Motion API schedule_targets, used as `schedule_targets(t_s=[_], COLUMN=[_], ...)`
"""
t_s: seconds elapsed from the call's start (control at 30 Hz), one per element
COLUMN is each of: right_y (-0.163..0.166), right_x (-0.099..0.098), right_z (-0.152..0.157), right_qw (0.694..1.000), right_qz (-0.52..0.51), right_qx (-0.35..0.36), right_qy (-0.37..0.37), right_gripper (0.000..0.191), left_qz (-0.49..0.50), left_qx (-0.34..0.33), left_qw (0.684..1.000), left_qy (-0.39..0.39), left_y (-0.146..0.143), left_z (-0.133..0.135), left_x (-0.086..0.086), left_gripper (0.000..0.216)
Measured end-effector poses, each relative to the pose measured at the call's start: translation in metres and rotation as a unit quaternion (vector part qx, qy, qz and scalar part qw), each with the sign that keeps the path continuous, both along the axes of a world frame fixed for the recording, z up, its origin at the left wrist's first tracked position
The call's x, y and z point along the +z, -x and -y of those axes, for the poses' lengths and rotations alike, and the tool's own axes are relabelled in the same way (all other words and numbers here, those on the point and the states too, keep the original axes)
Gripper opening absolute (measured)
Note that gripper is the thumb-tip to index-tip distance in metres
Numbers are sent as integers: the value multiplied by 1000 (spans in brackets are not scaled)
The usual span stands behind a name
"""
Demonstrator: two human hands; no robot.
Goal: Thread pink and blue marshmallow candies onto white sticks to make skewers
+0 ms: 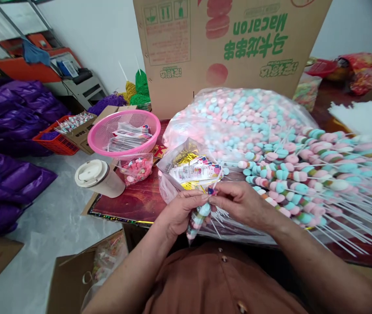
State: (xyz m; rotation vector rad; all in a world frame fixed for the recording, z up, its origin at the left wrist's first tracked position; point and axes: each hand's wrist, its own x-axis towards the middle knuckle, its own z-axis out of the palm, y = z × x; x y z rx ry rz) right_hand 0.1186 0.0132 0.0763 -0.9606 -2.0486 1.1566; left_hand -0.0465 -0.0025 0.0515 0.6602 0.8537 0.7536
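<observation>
Both hands meet low in the middle of the view. The left hand (180,212) is closed around a wrapped candy skewer (197,219), which points down toward 6 o'clock. The right hand (239,203) pinches the skewer's top end between thumb and fingertips. At 12 o'clock from the hands lies a clear bag of labels (193,171). A pile of skewers (306,183) spreads out at 3 o'clock. At 10 o'clock sit a lidded cup (97,176) and a pink basket (124,131)
</observation>
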Motion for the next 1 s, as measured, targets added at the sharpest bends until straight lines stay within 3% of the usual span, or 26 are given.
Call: schedule_targets(t_s=[0.1, 0.17, 0.23, 0.3, 0.4, 0.5, 0.57, 0.7, 0.83, 0.93, 1.0], right_y=[-9, -7, -1, 7, 17, 18, 15, 8, 4, 0, -2], right_x=[16, 18, 11, 1, -13, -16, -14, -10, -15, -20, -22], right_z=[-4, -4, -3, -1, 4, 8, 9, 9, 7, 4, 4], right_qw=[986, 976, 988, 998, 982, 976, 983, 980, 918, 882, 866], right_qz=[-34, -36, -10, 18, 9, 2, 0, 39, 171, 210, 216], right_qx=[145, 178, 106, -35, -186, -217, -185, -131, -122, -91, -98], right_qy=[69, 123, 110, 50, 23, 18, -2, -144, -335, -411, -439], right_gripper=[23, 26, 27, 25, 25, 24, 20, 17, 25, 28, 30], left_qz=[98, 130, 127, 106, 85, 78, 82, 70, 1, -49, -80], left_qx=[-77, -79, -39, 25, 118, 176, 203, 223, 195, 114, 107], left_qw=[990, 986, 987, 988, 979, 973, 970, 970, 981, 991, 989], left_qy=[60, 75, 90, 110, 141, 131, 110, 62, -16, -50, -66], left_y=[3, 1, -3, -8, -16, -26, -32, -37, -30, -25, -27], left_z=[2, 4, 4, 3, 0, 0, 2, 5, 4, 2, 0], left_x=[-2, -4, -5, -5, -4, -4, -3, -4, -2, 4, 7], left_gripper=[34, 34, 29, 25, 21, 21, 25, 35, 37, 38, 40])
